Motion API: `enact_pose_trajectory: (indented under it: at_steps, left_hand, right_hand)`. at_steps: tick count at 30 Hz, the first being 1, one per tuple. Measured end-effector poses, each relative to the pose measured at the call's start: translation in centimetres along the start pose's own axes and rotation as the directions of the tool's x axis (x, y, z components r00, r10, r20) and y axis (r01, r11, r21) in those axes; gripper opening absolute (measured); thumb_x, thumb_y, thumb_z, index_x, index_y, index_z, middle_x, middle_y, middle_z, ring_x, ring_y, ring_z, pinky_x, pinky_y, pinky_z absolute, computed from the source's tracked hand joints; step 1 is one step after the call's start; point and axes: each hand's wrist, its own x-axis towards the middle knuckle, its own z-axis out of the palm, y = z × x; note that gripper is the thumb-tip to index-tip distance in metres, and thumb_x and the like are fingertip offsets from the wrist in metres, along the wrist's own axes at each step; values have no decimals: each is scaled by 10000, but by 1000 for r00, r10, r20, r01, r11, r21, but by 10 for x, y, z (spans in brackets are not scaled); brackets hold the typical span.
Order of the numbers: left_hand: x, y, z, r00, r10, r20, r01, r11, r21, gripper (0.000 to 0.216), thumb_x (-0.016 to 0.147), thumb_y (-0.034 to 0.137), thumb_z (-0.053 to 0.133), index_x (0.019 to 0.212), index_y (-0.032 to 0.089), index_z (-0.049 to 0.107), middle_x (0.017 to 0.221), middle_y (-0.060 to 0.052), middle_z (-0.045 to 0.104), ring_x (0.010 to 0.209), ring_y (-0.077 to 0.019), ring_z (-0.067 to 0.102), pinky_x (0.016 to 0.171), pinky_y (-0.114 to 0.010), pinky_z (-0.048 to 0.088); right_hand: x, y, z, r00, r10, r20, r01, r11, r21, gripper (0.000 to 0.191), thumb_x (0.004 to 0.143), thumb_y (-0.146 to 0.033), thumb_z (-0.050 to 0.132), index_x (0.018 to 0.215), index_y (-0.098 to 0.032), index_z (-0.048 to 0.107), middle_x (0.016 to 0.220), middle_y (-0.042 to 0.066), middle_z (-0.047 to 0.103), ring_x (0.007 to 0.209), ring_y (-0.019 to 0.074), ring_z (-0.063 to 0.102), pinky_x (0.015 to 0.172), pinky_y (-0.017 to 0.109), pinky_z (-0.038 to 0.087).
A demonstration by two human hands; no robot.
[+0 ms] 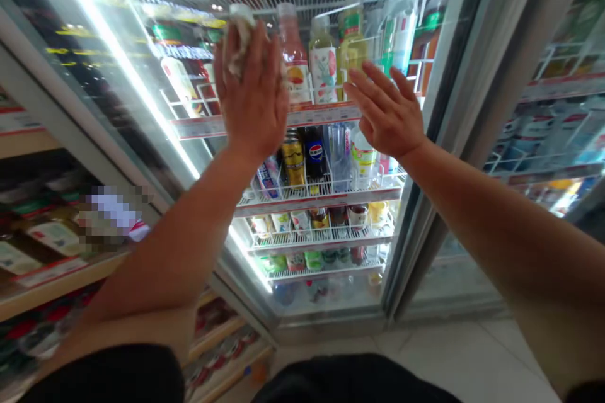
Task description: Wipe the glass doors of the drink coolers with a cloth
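My left hand (253, 94) is raised against the glass door (208, 157) of a lit drinks fridge. Under its fingers is a crumpled, pale cloth (240, 50), pressed toward the glass. To the right, my right hand (390, 107) is up at about the same height with fingers stretched and nothing in it. Whether its palm touches the glass I cannot tell. Behind the door, close to my hands, stand a pink juice bottle (292, 44), a bottle with a floral label (323, 66) and a yellow-green bottle (352, 44).
Lower fridge shelves hold a gold can (293, 160), a dark Pepsi bottle (314, 154) and several other drinks. A metal door frame (454, 132) runs up the right side, beside another fridge section. At left is a wooden shelf (61, 274) with bottles. Below is a tiled floor (477, 352).
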Motion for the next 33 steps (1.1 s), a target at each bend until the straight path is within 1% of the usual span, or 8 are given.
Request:
enact_pose_trajectory:
  at_steps: [4, 8, 10, 17, 23, 28, 30, 33]
  left_hand:
    - [-25, 11, -10, 955, 165, 245, -133, 981, -142, 592, 1018, 470, 333, 1589, 329, 268, 1675, 125, 193, 1582, -176, 12, 1314, -436, 31]
    - [-13, -43, -15, 992, 1, 125, 2, 1000, -27, 647, 1019, 434, 278, 1622, 253, 130, 1696, 144, -10, 1575, -181, -81, 1303, -408, -64]
    - [-15, -52, -16, 996, -24, 88, 26, 999, -25, 695, 1004, 450, 334, 1622, 229, 104, 1696, 122, -76, 1565, -205, -149, 1293, -416, -119]
    - [-60, -8, -26, 942, 235, 238, -203, 967, -154, 560, 1004, 480, 433, 1550, 389, 346, 1681, 117, 185, 1584, -236, -1, 1304, -525, 74]
    - [-35, -30, -24, 992, -41, 119, 57, 990, -133, 548, 1023, 410, 374, 1559, 300, 349, 1687, 112, 145, 1576, -306, 32, 1279, -622, 77]
    - [-60, 6, -24, 963, 162, 215, -133, 981, -141, 530, 1013, 372, 434, 1538, 398, 370, 1651, 88, 292, 1583, -245, 28, 1290, -560, 131]
    - [-58, 0, -26, 935, 234, 267, -189, 965, -184, 522, 1013, 378, 429, 1531, 413, 376, 1639, 88, 320, 1578, -244, 97, 1292, -549, 139]
    - [-37, -31, -27, 972, 93, 218, -61, 987, -149, 553, 1018, 406, 374, 1566, 352, 319, 1676, 105, 209, 1581, -259, 62, 1297, -559, 83]
  right_hand:
    - [0, -1, 0, 1000, 9, -4, -9, 1000, 10, 596, 988, -307, 321, 1578, -386, 304, 1612, -64, 400, 1541, 259, 282, 1272, 606, 192]
    - [-1, 1, 1, 1000, -12, -19, 12, 1000, 8, 582, 996, -299, 310, 1573, -374, 321, 1624, -59, 379, 1544, 250, 272, 1276, 592, 188]
    - [-1, 2, 2, 999, -25, -32, 25, 1000, 7, 582, 997, -290, 307, 1574, -367, 321, 1631, -54, 369, 1545, 250, 268, 1276, 593, 186]
    - [-2, 3, 5, 995, -73, -64, 70, 997, -43, 609, 982, -234, 319, 1581, -340, 309, 1632, -31, 370, 1541, 242, 279, 1271, 579, 215]
    - [-2, 3, 5, 998, -43, -52, 43, 999, -2, 615, 979, -257, 335, 1581, -374, 294, 1628, -44, 379, 1537, 265, 289, 1265, 610, 204]
    - [-2, 4, 6, 996, -58, -67, 57, 998, -13, 609, 982, -243, 325, 1580, -356, 306, 1629, -37, 379, 1535, 252, 296, 1266, 596, 210]
    - [-2, 4, 6, 995, -73, -69, 71, 997, -40, 608, 981, -229, 317, 1579, -338, 315, 1630, -29, 375, 1537, 241, 291, 1266, 584, 219]
    - [-2, 4, 6, 995, -72, -65, 68, 996, -49, 605, 984, -237, 321, 1579, -342, 311, 1631, -33, 371, 1540, 241, 283, 1264, 585, 223]
